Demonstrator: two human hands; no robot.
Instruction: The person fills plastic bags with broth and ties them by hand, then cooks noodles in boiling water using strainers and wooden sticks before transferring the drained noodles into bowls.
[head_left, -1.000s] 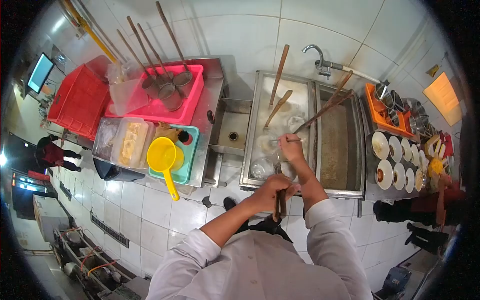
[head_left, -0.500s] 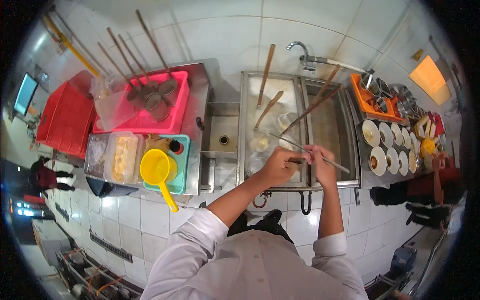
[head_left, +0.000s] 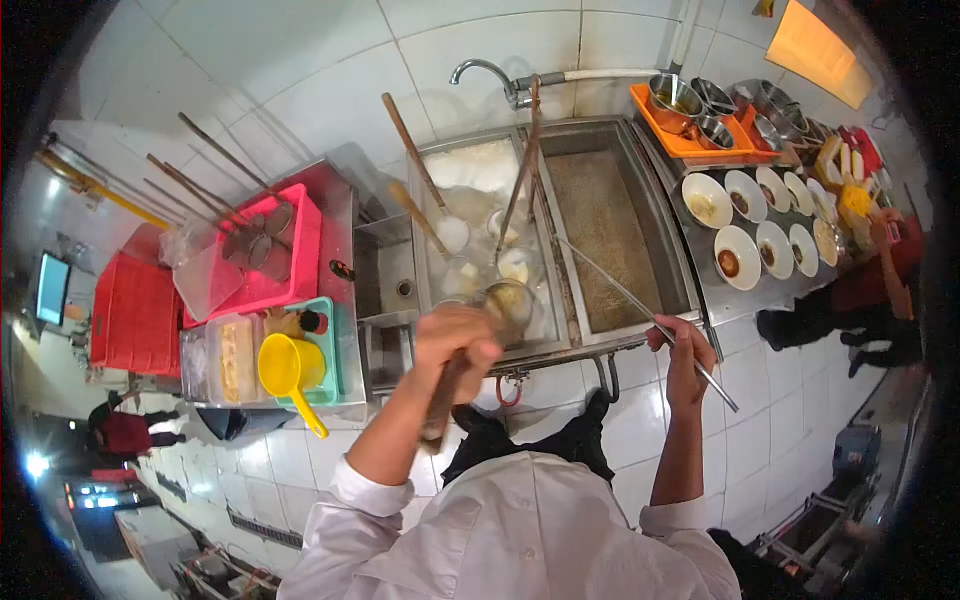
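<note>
My left hand [head_left: 455, 342] is closed around the wooden handle of a noodle strainer [head_left: 508, 308]. Its basket holds something pale yellow, probably noodles, over the near edge of the steaming left basin [head_left: 470, 165]; the hand is slightly blurred. In that foamy water stand several other strainers with wooden handles [head_left: 412, 150], pale food in their baskets. My right hand [head_left: 688, 360] grips long thin metal chopsticks [head_left: 625, 290] near their lower end. Their tips point toward the divider between the basins; whether there is one stick or two cannot be made out.
The right basin [head_left: 600, 220] holds murky water. Rows of white bowls [head_left: 738, 258] with sauces stand at right, below an orange tray [head_left: 690, 148] of metal pots. At left are a yellow dipper [head_left: 285, 365], a pink crate [head_left: 310, 240] with strainers, and a faucet [head_left: 485, 68]. A co-worker [head_left: 880, 270] stands at far right.
My hands have moved apart. The left has gone left and now holds a strainer raised by the basin; the right has moved right with the chopsticks. The head view has shifted and turned.
</note>
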